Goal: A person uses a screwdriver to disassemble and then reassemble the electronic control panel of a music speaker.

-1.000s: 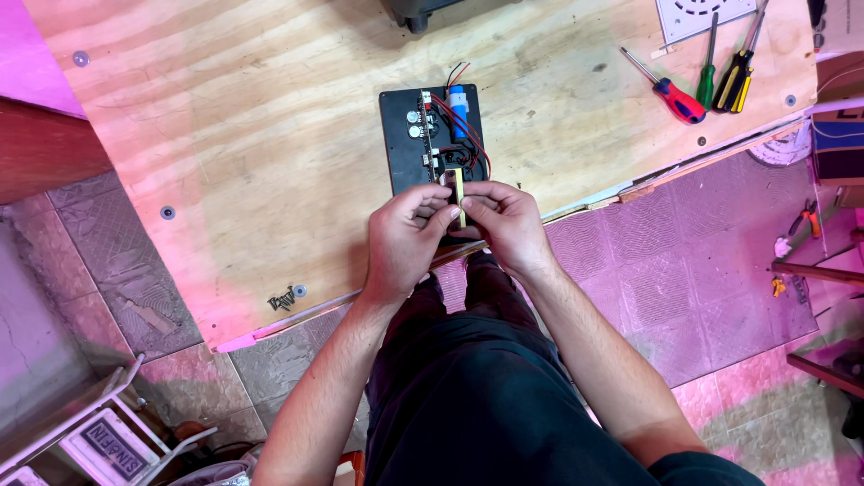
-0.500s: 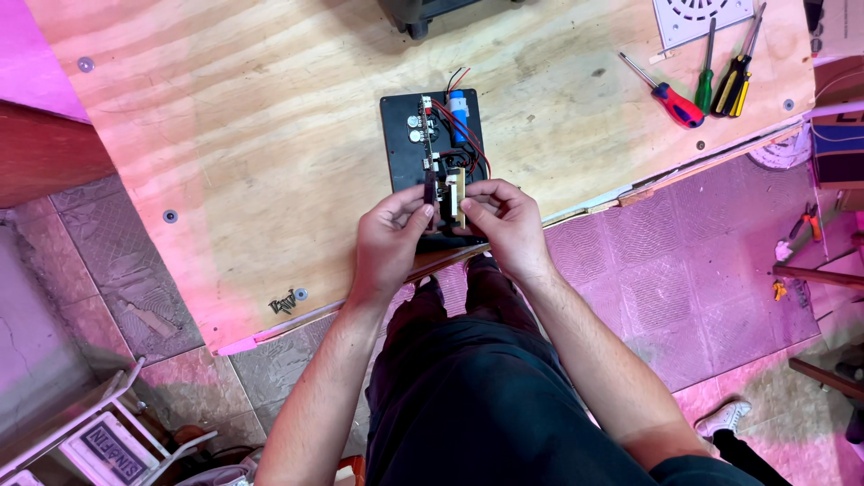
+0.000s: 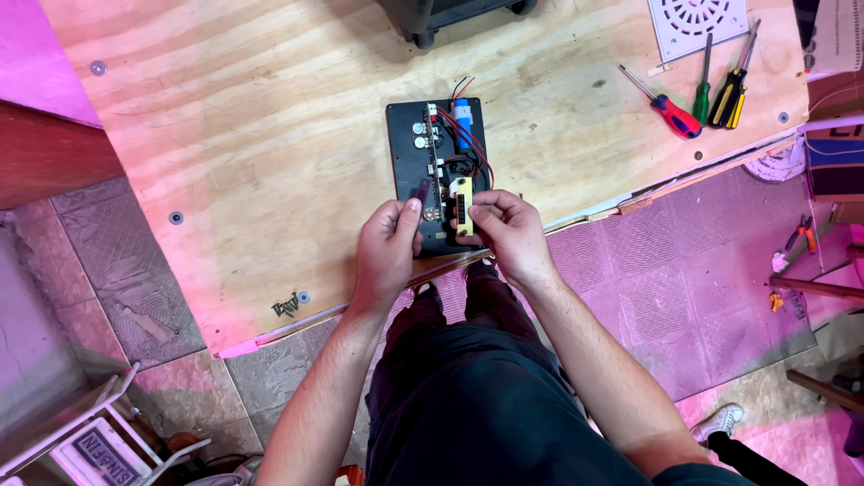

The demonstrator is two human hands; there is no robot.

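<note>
Since a second ago, both hands have been drawn slightly apart on the black electronics panel (image 3: 438, 171). It lies flat on the plywood worktop (image 3: 270, 135), its near end at the edge. That end is clasped by the left hand (image 3: 389, 250), thumb up by a dark stub. A yellow component (image 3: 461, 205) is pinched by the right hand (image 3: 508, 236). Beyond the grip, red wires and a blue cylinder (image 3: 463, 123) are seen. Far right of it lie screwdrivers (image 3: 702, 94); to its left, loose screws (image 3: 288, 306). Purple-lit tiled floor (image 3: 684, 297) lies below.
</note>
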